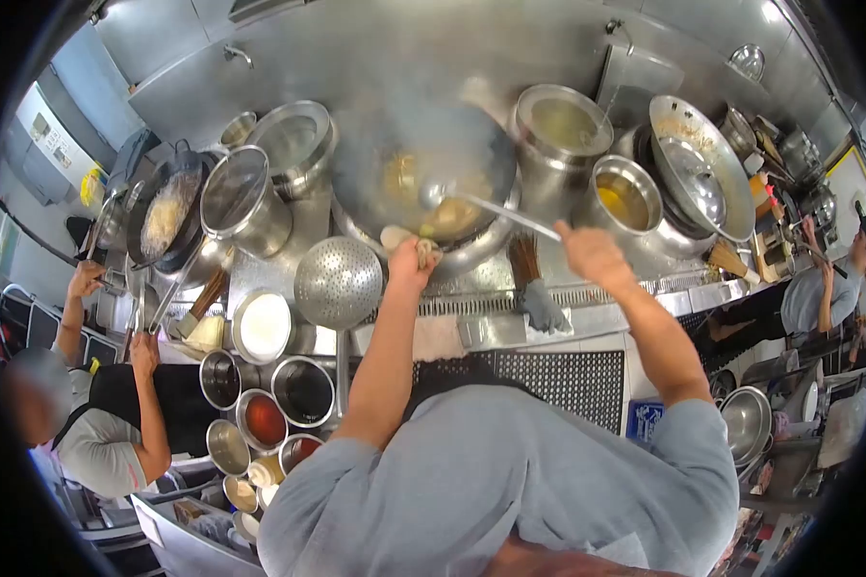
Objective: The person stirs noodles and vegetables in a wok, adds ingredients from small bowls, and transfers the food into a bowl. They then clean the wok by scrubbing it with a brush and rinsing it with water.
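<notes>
Steam rises from a large dark wok (356, 183) in front of me, with yellowish food (401, 175) inside. My left hand (412, 263) is closed at the wok's near rim, around a pale bunched cloth (394, 237). Whether the fingers also grip a wok handle under it is hidden. In my right hand (592, 255) is the long handle of a metal ladle (505, 212). The ladle's bowl is down in the wok, against the food. A perforated strainer (339, 283) lies just left of my left forearm.
Lidded pots (564, 123) flank the wok. A pot of yellow liquid (625, 195) and a tilted wide pan (700, 168) stand right. Brushes (524, 260) lie along the front edge. Several sauce containers (262, 420) stand lower left. A co-worker (111, 423) handles another wok (168, 212); another person (818, 298) is far right.
</notes>
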A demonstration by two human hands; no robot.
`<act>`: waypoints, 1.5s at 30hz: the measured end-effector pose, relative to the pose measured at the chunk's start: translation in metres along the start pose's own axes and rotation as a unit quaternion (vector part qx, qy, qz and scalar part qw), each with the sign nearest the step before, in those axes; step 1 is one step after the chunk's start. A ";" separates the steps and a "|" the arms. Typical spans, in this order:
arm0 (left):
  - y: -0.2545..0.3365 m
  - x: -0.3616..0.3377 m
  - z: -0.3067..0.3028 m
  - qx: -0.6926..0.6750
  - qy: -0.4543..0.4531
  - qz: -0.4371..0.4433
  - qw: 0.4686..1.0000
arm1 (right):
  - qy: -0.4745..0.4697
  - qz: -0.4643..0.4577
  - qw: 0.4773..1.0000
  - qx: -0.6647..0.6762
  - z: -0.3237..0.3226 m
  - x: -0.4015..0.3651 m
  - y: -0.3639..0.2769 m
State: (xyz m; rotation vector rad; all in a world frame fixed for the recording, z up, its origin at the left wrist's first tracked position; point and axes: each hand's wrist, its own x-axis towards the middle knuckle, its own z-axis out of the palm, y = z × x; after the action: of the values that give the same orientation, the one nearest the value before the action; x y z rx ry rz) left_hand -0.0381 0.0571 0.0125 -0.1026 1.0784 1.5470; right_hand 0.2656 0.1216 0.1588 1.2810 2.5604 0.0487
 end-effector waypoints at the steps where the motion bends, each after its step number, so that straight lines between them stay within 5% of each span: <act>1: -0.004 -0.001 -0.003 0.033 0.029 0.030 0.999 | 0.001 0.003 1.000 0.012 -0.011 -0.010 0.003; 5: -0.003 -0.028 0.003 0.032 0.053 0.058 0.996 | -0.062 -0.009 0.986 0.153 -0.081 -0.062 0.042; 8: 0.000 -0.022 0.003 0.050 0.047 0.066 0.995 | -0.099 -0.038 0.989 0.101 -0.095 -0.071 0.064; 13: -0.009 -0.015 -0.004 0.027 0.049 0.053 0.997 | -0.087 0.032 0.986 0.140 0.009 -0.016 0.009; 16: -0.008 -0.013 0.001 0.021 0.047 0.060 0.997 | -0.026 0.049 0.943 0.329 0.083 0.012 -0.040; 17: -0.008 -0.014 0.002 0.026 0.051 0.073 0.996 | -0.020 0.044 0.926 0.373 0.079 0.008 -0.054; 18: -0.006 -0.015 -0.001 0.037 0.057 0.084 0.994 | -0.111 0.104 0.860 0.487 0.037 -0.016 -0.064; 20: -0.005 -0.014 -0.009 0.043 0.056 0.075 0.995 | -0.132 0.075 0.847 0.509 0.014 -0.052 -0.049; 24: -0.005 -0.014 0.001 0.033 0.062 0.076 0.995 | -0.174 0.014 0.864 0.472 0.004 -0.077 -0.024; 26: -0.005 -0.015 0.002 0.034 0.068 0.083 0.994 | -0.080 -0.079 0.906 0.408 0.059 -0.052 -0.027; 29: -0.007 -0.014 -0.005 0.044 0.028 0.078 0.996 | -0.079 0.000 0.914 0.398 0.066 -0.007 -0.061; 31: -0.002 -0.022 0.001 0.059 0.021 0.073 0.995 | -0.045 0.064 0.859 0.505 0.060 0.017 -0.074; 35: -0.007 -0.008 -0.007 0.040 0.030 0.072 0.996 | -0.028 0.090 0.876 0.473 0.024 0.072 -0.055; 38: -0.006 -0.035 -0.025 0.015 -0.015 0.053 0.998 | -0.040 0.091 0.903 0.417 0.006 0.121 -0.056; 40: -0.005 -0.038 -0.066 -0.030 -0.209 -0.072 0.975 | -0.039 0.102 0.916 0.385 0.009 0.138 -0.068; 42: -0.016 -0.093 -0.082 -0.044 -0.145 -0.081 0.985 | -0.041 0.036 0.943 0.327 0.029 0.138 -0.084; 44: -0.047 -0.114 -0.136 0.057 -0.258 -0.141 0.954 | -0.071 0.011 0.948 0.309 0.045 0.124 -0.090; 45: -0.063 -0.131 -0.137 0.155 -0.229 -0.135 0.951 | -0.075 -0.003 0.948 0.308 0.051 0.116 -0.089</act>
State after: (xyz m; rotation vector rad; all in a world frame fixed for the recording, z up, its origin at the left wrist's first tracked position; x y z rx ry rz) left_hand -0.0125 -0.1378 -0.0222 0.3006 0.8760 1.0680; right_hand 0.1434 0.1538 0.0691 1.3960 2.5275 -0.8779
